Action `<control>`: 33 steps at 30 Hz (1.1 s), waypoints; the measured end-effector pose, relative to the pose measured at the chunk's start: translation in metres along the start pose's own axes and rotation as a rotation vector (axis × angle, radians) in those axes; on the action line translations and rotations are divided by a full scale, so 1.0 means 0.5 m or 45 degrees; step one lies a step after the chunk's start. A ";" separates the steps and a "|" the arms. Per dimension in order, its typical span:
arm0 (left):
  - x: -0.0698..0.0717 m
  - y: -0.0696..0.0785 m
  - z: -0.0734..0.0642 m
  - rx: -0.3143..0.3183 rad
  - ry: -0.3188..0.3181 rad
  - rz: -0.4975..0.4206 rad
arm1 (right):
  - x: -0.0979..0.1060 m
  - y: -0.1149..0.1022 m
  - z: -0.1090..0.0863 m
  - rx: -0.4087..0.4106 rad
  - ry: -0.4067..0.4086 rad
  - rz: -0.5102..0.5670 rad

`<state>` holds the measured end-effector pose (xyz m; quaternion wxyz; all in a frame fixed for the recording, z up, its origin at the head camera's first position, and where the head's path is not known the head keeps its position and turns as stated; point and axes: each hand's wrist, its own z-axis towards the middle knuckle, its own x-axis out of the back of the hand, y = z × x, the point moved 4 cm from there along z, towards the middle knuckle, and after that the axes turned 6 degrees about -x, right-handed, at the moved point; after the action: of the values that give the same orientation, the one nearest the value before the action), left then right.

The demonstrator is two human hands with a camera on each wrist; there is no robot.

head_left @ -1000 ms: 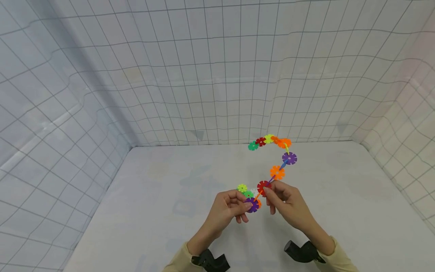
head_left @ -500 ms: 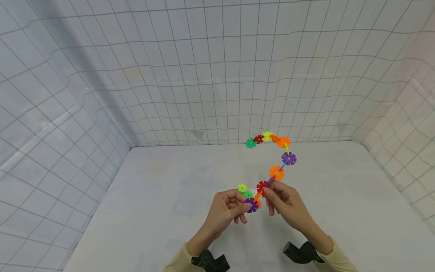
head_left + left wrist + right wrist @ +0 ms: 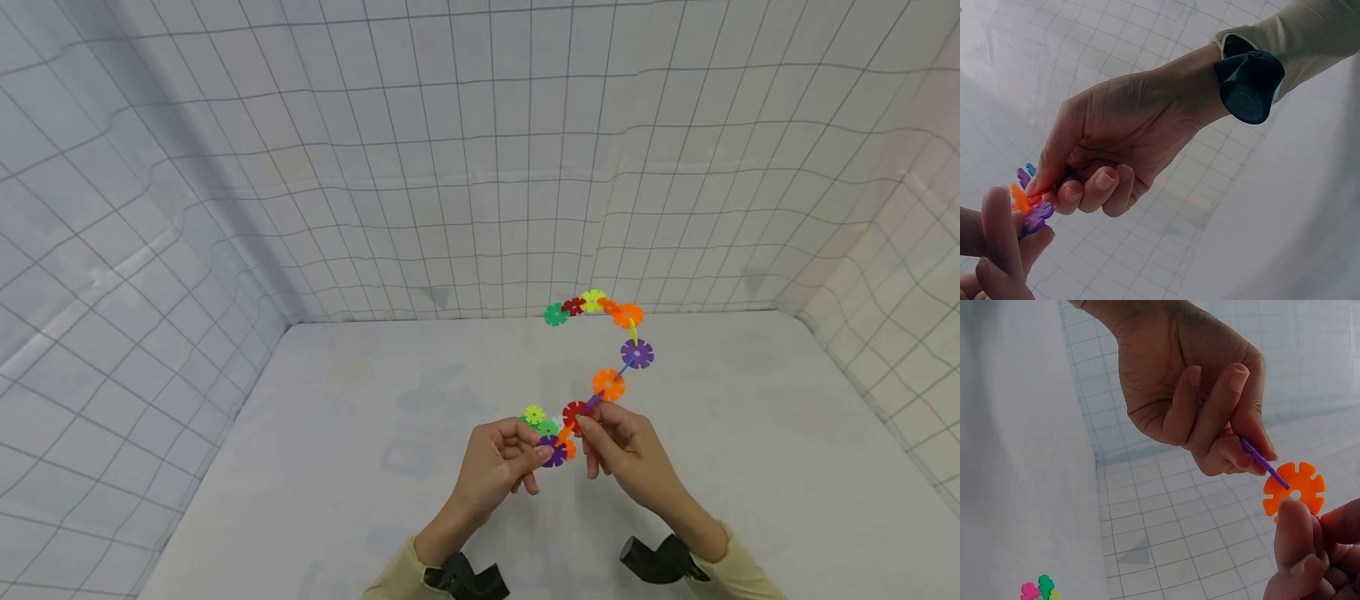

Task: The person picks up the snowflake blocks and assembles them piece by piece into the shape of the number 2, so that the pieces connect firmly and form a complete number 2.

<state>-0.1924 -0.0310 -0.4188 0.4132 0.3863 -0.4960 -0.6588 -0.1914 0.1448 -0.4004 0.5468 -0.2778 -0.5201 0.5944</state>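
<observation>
In the head view, my left hand (image 3: 495, 462) pinches a purple notched disc (image 3: 553, 452) between thumb and fingers. Close by, my right hand (image 3: 633, 454) pinches a red notched disc (image 3: 574, 417). An orange disc (image 3: 1294, 487) bridges these two, slotted edge-on into the purple one, whose thin edge shows in the right wrist view. From the red disc a curved chain runs away: purple, orange (image 3: 608, 385), blue, purple (image 3: 637, 353), yellow, orange, yellow and red, down to a green end disc (image 3: 556, 314). Fingertips hide parts of both held discs.
Just beyond my left fingers are several small discs: yellow-green (image 3: 534, 415), green (image 3: 548, 430) and orange (image 3: 570, 450); whether they join the chain, I cannot tell. The white table (image 3: 337, 467) meets grid-patterned sheeting (image 3: 480, 192) at the back and sides.
My right hand has shifted slightly left with the red disc, closer to my left hand. The chain's middle discs moved a little with it. Both hands keep their pinch.
</observation>
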 end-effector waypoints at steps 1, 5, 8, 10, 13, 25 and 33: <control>0.000 -0.001 0.000 0.004 0.006 -0.001 | -0.001 -0.001 0.000 -0.001 0.000 -0.002; 0.001 -0.002 0.001 0.007 -0.001 -0.003 | 0.000 -0.001 0.001 -0.002 -0.012 -0.004; 0.001 -0.002 0.004 0.006 -0.039 0.016 | 0.004 0.000 0.002 -0.005 -0.037 -0.024; 0.000 0.000 0.006 -0.001 -0.074 0.049 | 0.008 0.000 0.002 -0.005 -0.056 -0.048; 0.001 0.003 0.009 -0.026 -0.131 0.113 | 0.012 -0.002 0.003 -0.008 -0.086 -0.069; 0.021 -0.014 0.007 -0.016 -0.256 0.233 | -0.007 0.018 0.011 -0.104 -0.219 -0.069; 0.036 -0.040 -0.003 0.057 -0.196 0.220 | -0.020 0.040 0.017 -0.210 -0.290 -0.064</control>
<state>-0.2008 -0.0449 -0.4406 0.4205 0.2994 -0.5723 -0.6372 -0.2037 0.1355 -0.4188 0.4742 -0.2394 -0.6327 0.5635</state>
